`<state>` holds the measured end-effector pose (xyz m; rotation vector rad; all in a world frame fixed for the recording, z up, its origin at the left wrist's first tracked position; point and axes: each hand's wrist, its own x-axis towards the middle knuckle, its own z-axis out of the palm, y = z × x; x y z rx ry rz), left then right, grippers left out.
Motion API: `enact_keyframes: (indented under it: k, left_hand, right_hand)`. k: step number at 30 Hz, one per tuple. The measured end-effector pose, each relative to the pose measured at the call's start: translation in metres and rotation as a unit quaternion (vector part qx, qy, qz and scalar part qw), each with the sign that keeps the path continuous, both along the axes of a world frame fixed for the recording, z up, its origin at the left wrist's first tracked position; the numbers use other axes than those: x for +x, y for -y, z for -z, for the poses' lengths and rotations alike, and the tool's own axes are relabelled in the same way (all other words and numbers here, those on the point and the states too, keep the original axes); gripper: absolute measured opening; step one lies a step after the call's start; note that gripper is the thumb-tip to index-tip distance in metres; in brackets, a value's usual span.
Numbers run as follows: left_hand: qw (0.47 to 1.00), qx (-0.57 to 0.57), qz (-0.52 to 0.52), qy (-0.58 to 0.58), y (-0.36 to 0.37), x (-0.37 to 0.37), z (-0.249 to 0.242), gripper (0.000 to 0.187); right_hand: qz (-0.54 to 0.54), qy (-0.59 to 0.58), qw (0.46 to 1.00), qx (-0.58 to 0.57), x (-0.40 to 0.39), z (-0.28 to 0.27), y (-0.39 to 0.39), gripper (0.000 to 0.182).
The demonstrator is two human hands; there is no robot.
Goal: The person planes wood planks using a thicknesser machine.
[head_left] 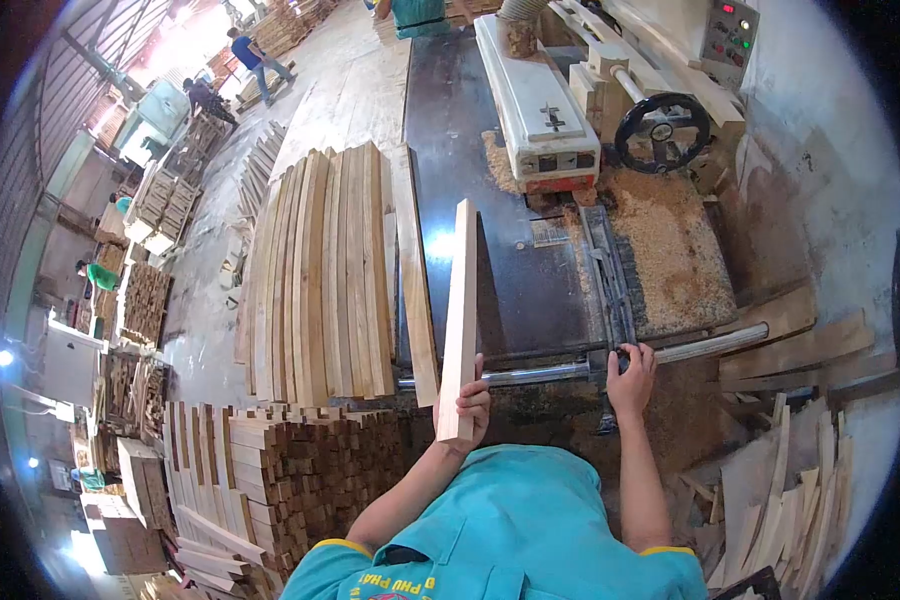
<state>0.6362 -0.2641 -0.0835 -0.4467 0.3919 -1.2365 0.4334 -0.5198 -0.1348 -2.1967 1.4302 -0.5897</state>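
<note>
My left hand [476, 408] is closed around the lower end of a pale wooden bar [459, 310], which points up and away from me over the dark machine table [515, 285]. At the table's front edge, my right hand [631, 385] has its fingers curled at the near end of a dark metal guide fence [607, 270]; the exact grip is partly hidden. The fence sits on a shiny round rail [540, 374] running along that edge. A single wooden strip [416, 290] lies just left of the held bar.
A row of wooden strips [320, 270] lies left of the table, above a large stack of cut wood [310, 450]. Ahead stand a white machine housing [540, 110] and a black handwheel [662, 132]. Sawdust [665, 250] and offcuts [800, 500] lie right. Several people are farther off.
</note>
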Motion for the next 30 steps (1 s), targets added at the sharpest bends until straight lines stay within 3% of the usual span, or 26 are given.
enact_keyframes:
  k: [3, 5, 6, 8, 9, 10, 11, 13, 14, 16, 17, 24, 27, 30]
  left_hand:
    - [0.999, 0.036, 0.002, 0.006, 0.0, 0.001, -0.003, 0.055]
    - [0.958, 0.213, 0.051, 0.188, 0.005, 0.001, -0.012, 0.056]
    - [0.941, 0.235, 0.076, 0.232, 0.006, 0.001, -0.01, 0.057]
    - [0.783, 0.44, 0.136, 0.417, 0.012, -0.004, -0.005, 0.058]
    - [0.737, 0.464, 0.206, 0.446, 0.014, -0.003, -0.003, 0.055]
    - [0.707, 0.478, 0.162, 0.495, 0.019, -0.011, -0.002, 0.051]
    - [0.645, 0.492, 0.153, 0.564, 0.022, -0.017, 0.006, 0.052]
    - [0.507, 0.51, 0.162, 0.676, 0.025, -0.017, 0.027, 0.069]
    - [0.507, 0.508, 0.163, 0.677, 0.024, -0.018, 0.033, 0.069]
    - [0.441, 0.455, 0.13, 0.763, 0.028, -0.023, 0.027, 0.081]
    - [0.442, 0.446, 0.137, 0.766, 0.031, -0.024, 0.024, 0.091]
    - [0.467, 0.402, 0.133, 0.776, 0.044, -0.033, 0.04, 0.095]
    - [0.431, 0.386, 0.109, 0.808, 0.044, -0.037, 0.053, 0.101]
    - [0.481, 0.394, 0.163, 0.766, 0.042, -0.039, 0.059, 0.1]
  right_hand:
    - [-0.006, 0.003, 1.0, -0.014, -0.001, 0.002, 0.001, 0.032]
    - [-0.005, -0.001, 1.0, -0.014, -0.001, 0.003, 0.002, 0.032]
    - [-0.007, -0.006, 1.0, -0.014, -0.002, 0.003, 0.002, 0.032]
    - [-0.007, -0.004, 1.0, -0.019, -0.002, 0.004, 0.002, 0.032]
    - [-0.009, -0.002, 1.0, -0.024, -0.002, 0.002, 0.001, 0.032]
    - [-0.006, -0.002, 1.0, -0.024, -0.001, 0.0, 0.001, 0.032]
    - [-0.004, -0.005, 1.0, -0.01, -0.001, -0.002, 0.001, 0.032]
    - [0.001, -0.008, 1.0, 0.004, -0.002, -0.004, 0.001, 0.032]
    - [-0.003, -0.003, 1.0, 0.004, -0.002, -0.004, 0.001, 0.032]
    - [-0.005, 0.002, 1.0, 0.005, -0.002, -0.003, 0.002, 0.033]
    - [-0.004, 0.006, 1.0, 0.007, -0.002, -0.002, 0.002, 0.032]
    - [-0.001, 0.014, 1.0, 0.009, -0.003, 0.0, 0.004, 0.032]
    - [-0.003, 0.011, 1.0, 0.002, -0.003, -0.002, 0.004, 0.033]
    - [-0.003, 0.011, 1.0, -0.009, -0.003, -0.002, 0.004, 0.033]
